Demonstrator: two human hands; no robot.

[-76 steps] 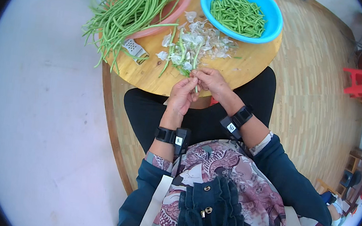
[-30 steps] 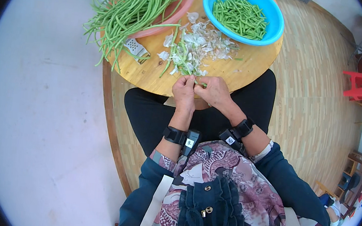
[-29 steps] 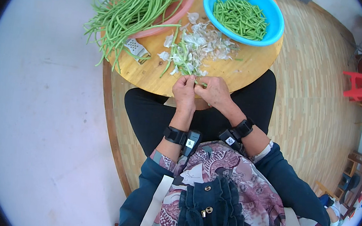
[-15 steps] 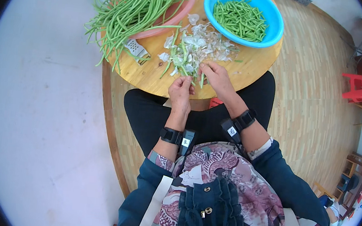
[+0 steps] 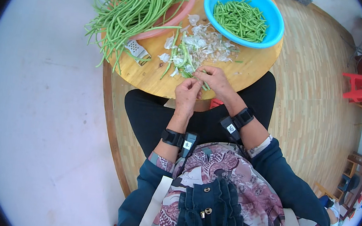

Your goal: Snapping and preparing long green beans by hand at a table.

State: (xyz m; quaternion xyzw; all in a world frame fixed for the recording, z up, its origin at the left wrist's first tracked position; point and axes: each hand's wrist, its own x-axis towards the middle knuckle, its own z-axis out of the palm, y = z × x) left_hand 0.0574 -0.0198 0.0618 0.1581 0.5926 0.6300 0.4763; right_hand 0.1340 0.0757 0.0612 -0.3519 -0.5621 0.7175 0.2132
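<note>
- Pile of peelings [image 5: 205, 45], white and papery with green scraps mixed in, lay on the round wooden table [image 5: 254, 65] and served as reference.
- Green bean pieces [image 5: 206, 87] were found between the two hands, just on the near side of the pile.
- Right hand [image 5: 216, 82], near-right of the pile: thumb and forefinger pinched together at its near edge, hand closed over the bean pieces.
- Left hand [image 5: 187, 95], on the near side of the pile: fingers bent in beside the same pieces; contact partly hidden, so whether they were clamped could not be told.
- Blue basin [image 5: 241, 41], beyond and right of the pile, contained short cut beans [image 5: 241, 20].
- Pink basin [image 5: 185, 14], beyond and left of the pile, bore long uncut beans [image 5: 143, 12] draped over its rim.
- Metal grater [image 5: 135, 48] lay left of the pile, partly under bean ends.
</note>
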